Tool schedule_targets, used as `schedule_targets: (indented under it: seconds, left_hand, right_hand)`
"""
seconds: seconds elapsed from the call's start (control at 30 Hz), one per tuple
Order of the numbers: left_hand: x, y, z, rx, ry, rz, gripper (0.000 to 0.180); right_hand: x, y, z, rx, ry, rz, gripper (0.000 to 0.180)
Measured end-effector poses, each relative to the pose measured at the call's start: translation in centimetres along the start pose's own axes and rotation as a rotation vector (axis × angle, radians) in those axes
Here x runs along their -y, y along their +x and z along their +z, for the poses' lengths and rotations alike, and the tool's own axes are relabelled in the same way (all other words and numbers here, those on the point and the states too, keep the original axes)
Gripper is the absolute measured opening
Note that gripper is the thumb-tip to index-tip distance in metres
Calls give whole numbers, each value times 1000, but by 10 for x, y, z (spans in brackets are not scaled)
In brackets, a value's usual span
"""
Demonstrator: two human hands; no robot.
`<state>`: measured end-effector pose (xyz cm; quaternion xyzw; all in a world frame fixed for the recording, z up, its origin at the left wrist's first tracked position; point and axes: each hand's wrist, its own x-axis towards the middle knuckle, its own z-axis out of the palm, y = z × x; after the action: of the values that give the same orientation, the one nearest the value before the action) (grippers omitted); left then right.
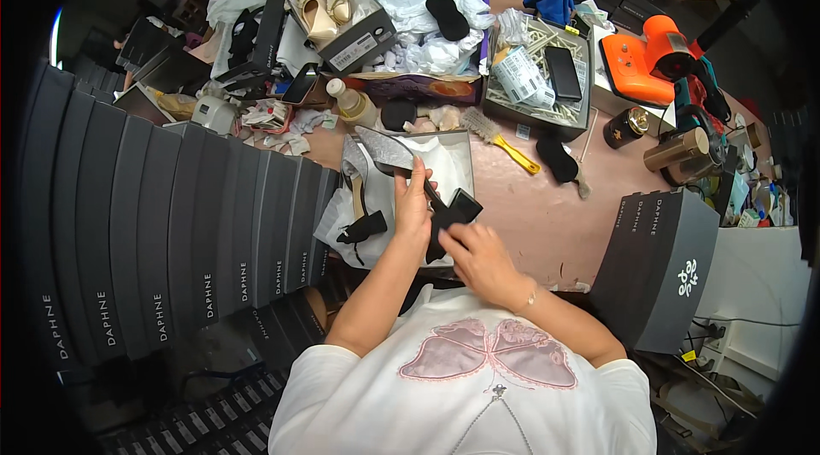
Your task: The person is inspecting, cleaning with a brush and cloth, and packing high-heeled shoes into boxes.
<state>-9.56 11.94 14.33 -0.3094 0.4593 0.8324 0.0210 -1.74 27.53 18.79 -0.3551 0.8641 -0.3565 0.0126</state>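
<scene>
Pinkish-brown surface (538,216), open grey cardboard box (468,152) lined with crumpled white paper (440,152), glittery silver pointed shoe (384,150) raised above it.
A matching silver shoe (355,166) lies at the box's left side. The left hand (412,211) has its grip closed around the raised shoe; the right hand (482,260) has bent fingers at its black fabric (450,214), and whether that grip pinches it, I cannot tell.
</scene>
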Motion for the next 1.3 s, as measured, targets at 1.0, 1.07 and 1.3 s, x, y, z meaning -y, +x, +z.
schedule_targets:
  seconds: [1.0, 1.07, 1.3]
  left_hand:
    - [-2, -32, -32, 173, -92, 72, 54]
    - [-6, -36, -30, 151, -68, -27, 55]
    - [3, -35, -35, 158, -69, 20, 58]
  right_hand:
    - [-16, 35, 8, 67, 244, 163, 31]
    - [-30, 34, 9, 114, 277, 186, 31]
    - [-5, 30, 11, 20, 211, 155, 27]
